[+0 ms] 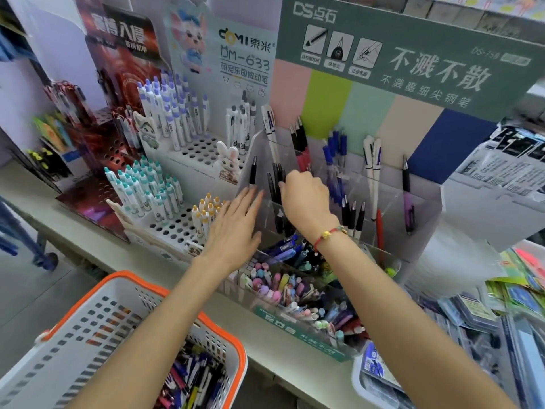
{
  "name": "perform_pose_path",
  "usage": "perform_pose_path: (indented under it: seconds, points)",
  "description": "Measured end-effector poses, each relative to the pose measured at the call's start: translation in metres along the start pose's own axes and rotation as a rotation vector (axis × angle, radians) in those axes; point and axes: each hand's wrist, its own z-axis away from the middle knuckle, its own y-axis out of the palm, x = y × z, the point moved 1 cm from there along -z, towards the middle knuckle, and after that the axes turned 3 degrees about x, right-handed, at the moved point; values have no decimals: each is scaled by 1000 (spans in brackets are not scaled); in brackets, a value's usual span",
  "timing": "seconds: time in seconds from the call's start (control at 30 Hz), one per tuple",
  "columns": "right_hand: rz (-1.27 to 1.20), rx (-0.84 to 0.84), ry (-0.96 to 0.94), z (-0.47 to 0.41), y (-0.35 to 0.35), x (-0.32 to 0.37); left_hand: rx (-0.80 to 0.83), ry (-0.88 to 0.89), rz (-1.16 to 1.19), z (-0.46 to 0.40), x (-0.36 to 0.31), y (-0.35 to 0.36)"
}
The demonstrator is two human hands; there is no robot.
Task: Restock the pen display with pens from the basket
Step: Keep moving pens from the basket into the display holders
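Observation:
A clear acrylic pen display (389, 196) with several compartments stands on the shelf under a green sign. My right hand (306, 199) is curled over its left compartment and grips black pens (275, 184) that stand upright there. My left hand (236, 228) lies flat with straight fingers against the display's left side wall. At the lower left sits the white basket with an orange rim (233, 340), with several mixed pens (191, 379) lying in its bottom.
White pegboard stands hold purple-capped pens (174, 113) and teal-capped pens (141, 187) to the left. A red display (118, 84) stands behind them. A front tray of pastel pens (295, 293) sits below the acrylic display. Packaged stationery (486, 320) is piled at right.

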Motion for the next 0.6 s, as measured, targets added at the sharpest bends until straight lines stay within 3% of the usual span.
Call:
perform_pose_path:
  seconds: [0.23,0.37,0.5,0.6]
  points:
    - [-177,-57,-34,10,-14,-9,-25,-42,43,4,-5,-8]
    - [-358,-152,-204,39,-11,-8,-124,-146,180,30,-6,-15]
    - [-456,134,-388,59,23,15,-105,-448,378,83,18,-8]
    - [-452,353,-470,78,66,46,-23,-632,386,137,44,11]
